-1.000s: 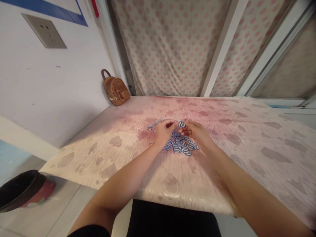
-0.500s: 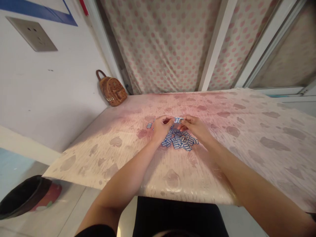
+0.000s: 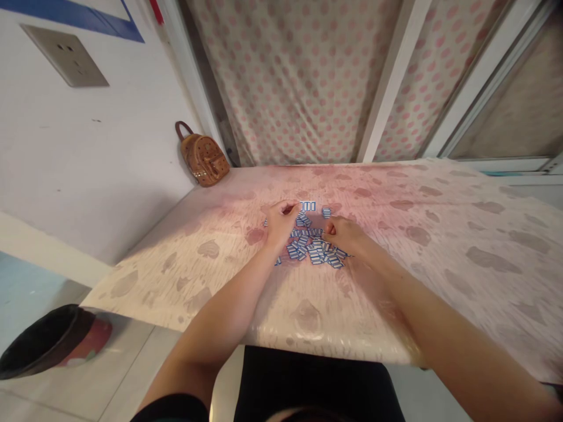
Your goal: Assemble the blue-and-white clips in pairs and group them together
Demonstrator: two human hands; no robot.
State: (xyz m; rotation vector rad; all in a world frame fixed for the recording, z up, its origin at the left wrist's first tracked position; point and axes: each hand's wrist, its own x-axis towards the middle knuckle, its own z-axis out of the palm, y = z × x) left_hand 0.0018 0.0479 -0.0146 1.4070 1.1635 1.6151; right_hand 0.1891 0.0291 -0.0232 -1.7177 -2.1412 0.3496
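Two hands, left [image 3: 277,221] and right [image 3: 345,234], fingers curled (grip unclear) over tiles [image 3: 314,249]; gather gently, keeping them flat on the surface [image 3: 396,281].

Person, head view | left hand [image 3: 277,221]: bare, no ring, no watch, no glove | right hand [image 3: 345,234]: bare, no ring, no watch, no glove | forearms behind each hand: bare and unsleeved up to the frame edge | clothing: dark black garment at bottom edge, below the elbows
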